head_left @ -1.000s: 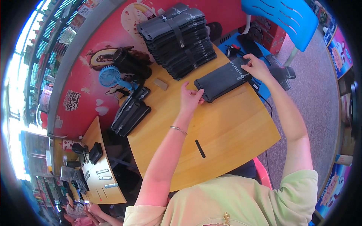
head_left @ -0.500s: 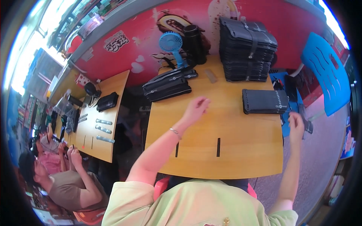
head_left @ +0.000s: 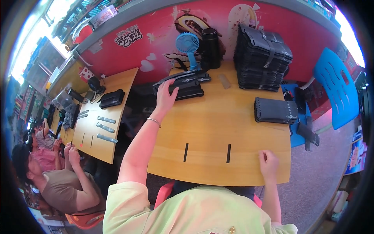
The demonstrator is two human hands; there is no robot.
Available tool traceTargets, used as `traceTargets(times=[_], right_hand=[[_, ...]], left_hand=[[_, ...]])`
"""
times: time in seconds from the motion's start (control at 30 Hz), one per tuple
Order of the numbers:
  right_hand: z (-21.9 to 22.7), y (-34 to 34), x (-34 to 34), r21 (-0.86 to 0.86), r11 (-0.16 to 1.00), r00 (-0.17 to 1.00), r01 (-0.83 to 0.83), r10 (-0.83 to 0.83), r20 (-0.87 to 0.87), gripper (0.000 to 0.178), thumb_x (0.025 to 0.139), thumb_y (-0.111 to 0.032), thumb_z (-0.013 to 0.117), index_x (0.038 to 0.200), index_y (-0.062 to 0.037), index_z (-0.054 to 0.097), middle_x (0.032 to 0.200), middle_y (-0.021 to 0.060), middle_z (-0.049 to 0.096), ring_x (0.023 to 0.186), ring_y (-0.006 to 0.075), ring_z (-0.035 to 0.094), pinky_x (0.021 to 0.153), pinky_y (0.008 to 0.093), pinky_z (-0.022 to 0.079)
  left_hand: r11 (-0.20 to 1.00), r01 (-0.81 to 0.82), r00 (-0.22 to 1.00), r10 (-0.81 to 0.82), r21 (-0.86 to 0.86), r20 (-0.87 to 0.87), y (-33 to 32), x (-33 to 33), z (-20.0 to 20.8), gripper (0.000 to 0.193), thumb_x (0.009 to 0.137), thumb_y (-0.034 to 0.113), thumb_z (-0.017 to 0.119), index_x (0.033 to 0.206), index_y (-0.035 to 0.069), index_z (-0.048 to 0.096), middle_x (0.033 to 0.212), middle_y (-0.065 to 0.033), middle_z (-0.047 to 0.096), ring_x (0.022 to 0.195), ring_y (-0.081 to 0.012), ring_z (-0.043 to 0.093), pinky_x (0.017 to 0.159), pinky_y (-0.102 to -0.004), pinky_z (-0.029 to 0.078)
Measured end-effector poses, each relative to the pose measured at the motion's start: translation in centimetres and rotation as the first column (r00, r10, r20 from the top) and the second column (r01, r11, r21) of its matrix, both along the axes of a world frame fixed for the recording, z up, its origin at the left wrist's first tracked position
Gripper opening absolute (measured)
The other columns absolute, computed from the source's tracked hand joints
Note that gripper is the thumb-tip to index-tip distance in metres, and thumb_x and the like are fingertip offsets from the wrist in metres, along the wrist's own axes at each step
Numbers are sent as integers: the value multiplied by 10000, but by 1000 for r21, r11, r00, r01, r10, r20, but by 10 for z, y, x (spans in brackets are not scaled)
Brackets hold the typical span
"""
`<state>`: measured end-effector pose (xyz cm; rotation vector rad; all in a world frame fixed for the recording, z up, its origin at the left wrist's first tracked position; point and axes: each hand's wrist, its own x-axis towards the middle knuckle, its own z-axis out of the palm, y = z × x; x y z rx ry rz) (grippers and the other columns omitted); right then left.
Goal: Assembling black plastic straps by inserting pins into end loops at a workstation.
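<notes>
My left hand (head_left: 166, 95) reaches to the back left of the wooden table (head_left: 210, 132). Its fingers are spread over a pile of dark, flat, folded pieces (head_left: 189, 90), and I cannot tell whether they touch it. Loosely curled, my right hand (head_left: 269, 165) is at the table's front right, with nothing visible in it. Two short black marks, a left strip (head_left: 186, 152) and a right strip (head_left: 228, 153), run across the tabletop between my arms. At the right edge sits a neat stack of dark flat pieces (head_left: 276, 110) with a row of small holes.
A tall strapped stack of dark pieces (head_left: 263, 58) stands at the back, beside a black bottle (head_left: 210, 48) and a blue fan (head_left: 187, 43). A blue chair (head_left: 336, 87) is on the right. Leftward, a person (head_left: 66, 187) sits at another table (head_left: 126, 84).
My left hand has moved left and back to the dark pile, fingers spreading. My right hand has come from beyond the table's right edge to its front right. The view has shifted slightly.
</notes>
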<state>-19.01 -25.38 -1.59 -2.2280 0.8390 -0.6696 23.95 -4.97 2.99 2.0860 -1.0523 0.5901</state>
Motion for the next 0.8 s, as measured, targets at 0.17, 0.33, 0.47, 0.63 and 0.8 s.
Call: traceTargets(times=[0.17, 0.33, 0.47, 0.63, 0.8], right_hand=[[-1, 1, 0, -27, 1000, 1000, -4, 4, -23, 144, 833, -139, 636, 790, -4, 610, 653, 124, 587, 572, 221, 569, 535, 323, 434], [3, 3, 4, -36, 999, 999, -9, 7, -52, 144, 818, -142, 644, 750, -20, 608, 683, 126, 608, 616, 278, 600, 558, 361, 458], [4, 3, 6, -72, 997, 998, 24, -28, -59, 155, 817, -156, 647, 746, -23, 612, 688, 123, 610, 624, 280, 601, 564, 364, 458], [1, 3, 7, -48, 998, 998, 34, -36, -54, 167, 810, -172, 659, 737, -27, 617, 680, 116, 611, 605, 266, 597, 549, 358, 452], [-1, 4, 8, 1, 998, 998, 64, -64, -22, 160, 802, -169, 671, 735, -33, 619, 649, 103, 602, 562, 234, 584, 515, 335, 442]], left_hand=[[998, 9, 999, -12, 65, 48, -31, 24, 3, 339, 817, 204, 641, 1097, 33, 558, 1059, -155, 597, 1045, -338, 534, 901, -407, 421], [961, -48, 999, 48, 271, 5, -45, 70, -6, 384, 865, 336, 569, 1130, 59, 559, 1119, -153, 592, 1088, -329, 529, 931, -441, 403], [885, -139, 982, 182, 445, -55, -49, 96, -12, 474, 904, 441, 454, 1196, 75, 530, 1153, -147, 594, 1124, -327, 526, 944, -492, 389], [877, -99, 949, 226, 471, -221, -51, 107, -20, 476, 911, 465, 419, 1189, 98, 542, 1140, -159, 606, 1078, -348, 557, 914, -501, 410], [820, -100, 929, 280, 563, -242, -61, 121, -16, 465, 892, 476, 447, 1188, 134, 558, 1137, -143, 614, 1075, -328, 567, 901, -486, 423]])
